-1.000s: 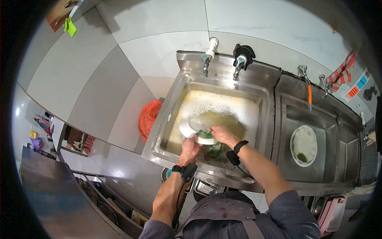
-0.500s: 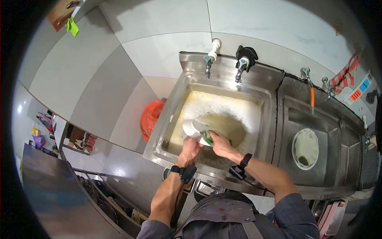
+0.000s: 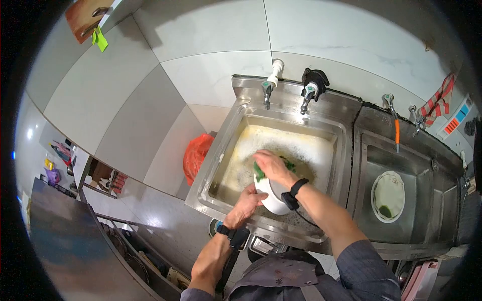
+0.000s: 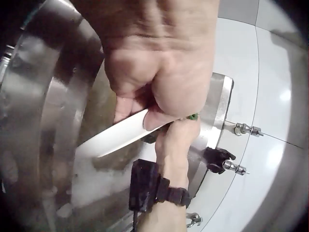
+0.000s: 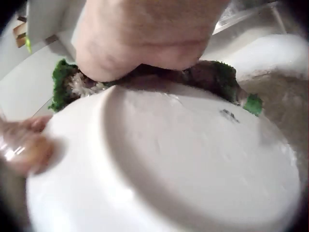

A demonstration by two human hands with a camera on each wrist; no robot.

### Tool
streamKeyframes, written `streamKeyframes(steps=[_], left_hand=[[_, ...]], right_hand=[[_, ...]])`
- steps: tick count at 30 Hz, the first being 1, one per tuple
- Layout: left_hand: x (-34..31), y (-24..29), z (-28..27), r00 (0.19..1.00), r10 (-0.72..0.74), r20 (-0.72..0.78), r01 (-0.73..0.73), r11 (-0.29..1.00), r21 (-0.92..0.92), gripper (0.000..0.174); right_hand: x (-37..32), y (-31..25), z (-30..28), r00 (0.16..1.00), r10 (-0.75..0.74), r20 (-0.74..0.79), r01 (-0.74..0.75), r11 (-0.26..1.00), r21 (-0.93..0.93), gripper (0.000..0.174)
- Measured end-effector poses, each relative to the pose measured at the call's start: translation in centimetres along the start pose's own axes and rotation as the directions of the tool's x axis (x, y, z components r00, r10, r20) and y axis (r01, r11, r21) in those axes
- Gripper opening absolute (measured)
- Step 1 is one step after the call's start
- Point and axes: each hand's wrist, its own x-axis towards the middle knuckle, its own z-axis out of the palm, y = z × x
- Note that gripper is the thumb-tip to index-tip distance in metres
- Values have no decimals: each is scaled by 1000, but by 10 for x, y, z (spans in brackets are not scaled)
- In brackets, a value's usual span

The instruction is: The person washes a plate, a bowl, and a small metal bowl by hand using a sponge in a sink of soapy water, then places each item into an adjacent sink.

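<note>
The plate [image 3: 274, 201] has moved nearer the sink's [image 3: 208, 173] six-o'clock edge; left hand [image 3: 245, 203] pinches its rim, right hand [image 3: 273, 168] grips green scrubber [image 3: 258, 171]; foam [image 3: 311, 143] spreads toward one o'clock.

The head view is fairly bright and mostly sharp, with black corners and outward-bowed wall [image 3: 216, 27] lines; a soft shadow dims the wall around eleven o'clock, and glare whitens the floor [image 3: 150, 213] near eight. In the left wrist view, the tiles [image 4: 280, 121] glare at three o'clock. The right wrist view is soft, its left hand [image 5: 29, 147] blurred at nine.
</note>
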Motion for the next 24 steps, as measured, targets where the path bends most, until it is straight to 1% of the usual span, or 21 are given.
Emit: streamKeyframes(steps=[2, 4, 5, 6, 7, 8, 9, 10, 11, 12, 13, 14, 15, 16, 17, 18, 19, 20, 21, 22, 24], left_hand=[[-12, 12, 11, 1000, -6, 12, 7, 999, -34, 38], [-15, 11, 9, 999, 39, 30, -35, 992, -121, 40], [-14, 10, 4, 999, 40, 30, -36, 992, -122, 40], [-11, 7, -3, 997, 59, 48, -50, 984, -172, 41], [-10, 7, -6, 995, 77, 67, -60, 973, -224, 42], [-8, 6, -8, 995, 77, 71, -59, 972, -227, 42], [-7, 9, -6, 994, 105, 42, -89, 956, -279, 40], [-5, 9, -5, 991, 131, 14, -119, 937, -329, 38], [2, 2, -12, 990, 138, -17, -135, 926, -352, 34], [6, 2, -12, 991, 137, -7, -131, 927, -352, 34], [10, 2, -12, 991, 131, -36, -136, 924, -358, 32], [13, 3, -12, 990, 125, -65, -141, 921, -363, 31], [23, -9, -26, 990, 139, -28, -139, 917, -374, 30], [24, -8, -24, 991, 135, -20, -132, 919, -371, 30], [25, -7, -20, 989, 143, -28, -144, 929, -341, 29], [25, -5, -15, 987, 154, -37, -158, 937, -312, 28], [23, -6, -9, 988, 153, -33, -156, 937, -314, 28], [21, -7, -4, 987, 137, -86, -155, 950, -270, 27], [21, -6, -1, 982, 127, -139, -156, 962, -222, 26], [21, -10, -3, 982, 129, -137, -157, 962, -221, 26], [20, -26, -11, 994, 85, -68, -97, 973, -210, 25]], right_hand=[[3, 31, -6, 958, 285, 43, -287, 957, 44, 27], [-7, 75, -10, 893, 446, 63, -447, 895, 2, 32], [-21, 123, 5, 924, 382, 24, -372, 912, -172, 37], [-33, 134, 0, 924, 382, 25, -373, 912, -173, 37], [-45, 141, -6, 886, 461, 53, -442, 873, -207, 40], [-54, 146, -9, 840, 538, 76, -507, 827, -243, 43], [-59, 130, -17, 697, 708, 113, -714, 700, 18, 46], [-64, 127, -15, 693, 713, 106, -719, 695, 17, 46], [-70, 123, -13, 666, 738, 110, -745, 664, 64, 47], [-75, 120, -9, 641, 759, 116, -767, 631, 112, 48], [-79, 109, -2, 816, 578, -27, -575, 806, -137, 42], [-75, 100, 4, 629, 777, 17, -777, 629, -12, 45], [-75, 85, 12, 677, 732, -77, -736, 675, -57, 47], [-81, 71, 22, 719, 676, -165, -694, 712, -109, 48], [-84, 56, 20, 886, 458, -72, -449, 807, -383, 46], [-86, 43, 21, 968, 234, 94, -133, 790, -598, 44], [-88, 38, 45, 929, 343, -140, -371, 871, -322, 34], [-82, 7, 35, 985, 172, -18, -156, 839, -521, 27], [-79, -16, 30, 999, -19, -39, -3, 861, -508, 25], [-76, -25, 39, 988, -88, -125, 27, 905, -425, 24], [-58, -53, 21, 983, -182, -19, 158, 897, -413, 26]])
